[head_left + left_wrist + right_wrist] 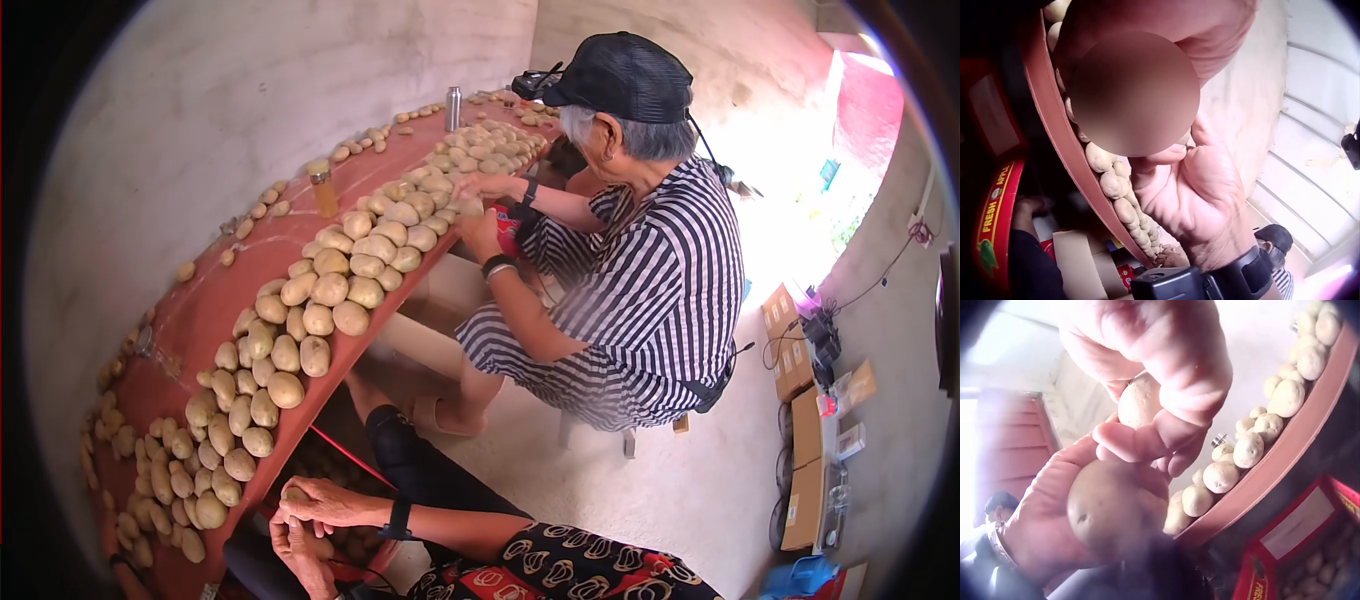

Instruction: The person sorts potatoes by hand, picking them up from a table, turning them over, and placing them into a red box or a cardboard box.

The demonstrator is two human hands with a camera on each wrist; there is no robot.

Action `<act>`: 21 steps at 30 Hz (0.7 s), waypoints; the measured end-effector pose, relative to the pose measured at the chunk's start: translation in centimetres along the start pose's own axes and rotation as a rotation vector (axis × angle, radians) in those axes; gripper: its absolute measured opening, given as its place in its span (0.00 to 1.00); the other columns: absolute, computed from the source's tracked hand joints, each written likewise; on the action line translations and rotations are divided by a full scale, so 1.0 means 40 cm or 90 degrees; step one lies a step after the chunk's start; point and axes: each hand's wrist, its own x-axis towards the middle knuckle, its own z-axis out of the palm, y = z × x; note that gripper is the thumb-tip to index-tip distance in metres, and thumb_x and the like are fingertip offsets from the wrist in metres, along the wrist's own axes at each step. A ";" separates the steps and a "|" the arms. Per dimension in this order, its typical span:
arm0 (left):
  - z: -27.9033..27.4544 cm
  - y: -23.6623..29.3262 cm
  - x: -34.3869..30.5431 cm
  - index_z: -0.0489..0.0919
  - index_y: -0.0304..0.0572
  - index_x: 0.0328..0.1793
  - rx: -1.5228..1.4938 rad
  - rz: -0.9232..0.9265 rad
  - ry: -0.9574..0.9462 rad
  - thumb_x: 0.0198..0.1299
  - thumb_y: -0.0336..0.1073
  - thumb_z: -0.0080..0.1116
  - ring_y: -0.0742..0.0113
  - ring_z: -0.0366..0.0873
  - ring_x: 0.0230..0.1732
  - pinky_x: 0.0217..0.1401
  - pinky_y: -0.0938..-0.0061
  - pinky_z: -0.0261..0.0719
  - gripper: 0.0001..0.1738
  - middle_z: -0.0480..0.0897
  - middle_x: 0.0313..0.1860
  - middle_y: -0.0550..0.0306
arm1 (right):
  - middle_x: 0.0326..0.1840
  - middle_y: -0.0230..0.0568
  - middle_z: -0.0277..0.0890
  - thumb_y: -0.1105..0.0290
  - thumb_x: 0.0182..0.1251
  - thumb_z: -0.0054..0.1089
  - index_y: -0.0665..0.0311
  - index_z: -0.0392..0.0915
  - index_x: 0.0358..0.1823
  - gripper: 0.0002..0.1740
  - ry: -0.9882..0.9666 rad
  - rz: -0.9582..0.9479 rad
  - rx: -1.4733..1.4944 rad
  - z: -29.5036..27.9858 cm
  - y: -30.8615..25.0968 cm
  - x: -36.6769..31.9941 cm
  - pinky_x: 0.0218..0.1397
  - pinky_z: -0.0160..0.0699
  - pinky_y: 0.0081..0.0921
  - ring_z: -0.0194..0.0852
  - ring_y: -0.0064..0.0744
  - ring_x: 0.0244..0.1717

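My right hand (335, 503), a black band on its wrist, grips a small pale potato (1139, 401) between thumb and curled fingers. Just below it, my left hand (303, 560) holds a larger potato (1107, 503) against its palm. The two hands overlap in the right wrist view, with the potatoes close together. In the left wrist view a blurred disc hides what the left hand (1222, 28) holds, while the right hand (1191, 187) shows beneath it. Both hands are over my lap, beside the edge of the reddish table (285, 455).
Rows of potatoes (330, 290) line the table's near edge. A red apple box (1335, 503) containing potatoes stands below my hands. Another person (640, 250) in stripes sits farther along, handling potatoes. A jar (323, 190) and a metal flask (453, 108) stand on the table.
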 end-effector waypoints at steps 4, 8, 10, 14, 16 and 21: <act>-0.023 -0.022 0.008 0.75 0.40 0.47 -0.028 0.024 0.004 0.61 0.38 0.59 0.73 0.74 0.38 0.39 0.79 0.74 0.13 0.78 0.41 0.58 | 0.38 0.39 0.73 0.55 0.66 0.53 0.66 0.66 0.51 0.23 -0.037 0.047 0.008 -0.007 0.004 0.013 0.25 0.74 0.21 0.75 0.25 0.25; -0.033 -0.008 0.004 0.77 0.39 0.42 0.131 0.061 0.142 0.59 0.36 0.57 0.73 0.74 0.41 0.44 0.77 0.74 0.09 0.78 0.41 0.60 | 0.50 0.42 0.70 0.61 0.57 0.63 0.64 0.66 0.57 0.28 -0.043 -0.110 -0.100 -0.009 0.008 0.020 0.53 0.72 0.28 0.69 0.31 0.52; 0.015 0.039 0.002 0.79 0.37 0.40 0.143 0.020 0.229 0.60 0.32 0.55 0.76 0.73 0.36 0.40 0.80 0.74 0.07 0.78 0.37 0.61 | 0.55 0.39 0.67 0.71 0.56 0.64 0.63 0.64 0.60 0.30 -0.089 -0.090 0.044 -0.004 -0.018 0.018 0.53 0.74 0.26 0.67 0.29 0.55; -0.015 0.031 -0.017 0.80 0.34 0.46 0.059 0.040 0.192 0.63 0.33 0.52 0.75 0.76 0.40 0.44 0.80 0.75 0.11 0.81 0.40 0.59 | 0.53 0.37 0.67 0.79 0.58 0.61 0.63 0.60 0.63 0.31 -0.083 0.015 0.130 0.015 -0.049 -0.002 0.47 0.79 0.23 0.72 0.25 0.51; -0.038 0.022 -0.020 0.79 0.35 0.48 0.027 0.054 0.150 0.64 0.34 0.53 0.74 0.77 0.44 0.49 0.77 0.75 0.12 0.82 0.44 0.57 | 0.54 0.37 0.66 0.80 0.57 0.63 0.63 0.60 0.63 0.32 -0.077 -0.050 0.129 0.029 -0.033 0.001 0.56 0.75 0.24 0.69 0.26 0.55; -0.072 0.020 -0.026 0.74 0.38 0.58 -0.042 0.028 0.079 0.60 0.35 0.60 0.72 0.75 0.53 0.57 0.75 0.73 0.21 0.80 0.51 0.56 | 0.56 0.38 0.66 0.82 0.53 0.66 0.62 0.59 0.60 0.34 -0.045 -0.080 0.081 0.063 -0.017 0.024 0.58 0.72 0.24 0.69 0.25 0.56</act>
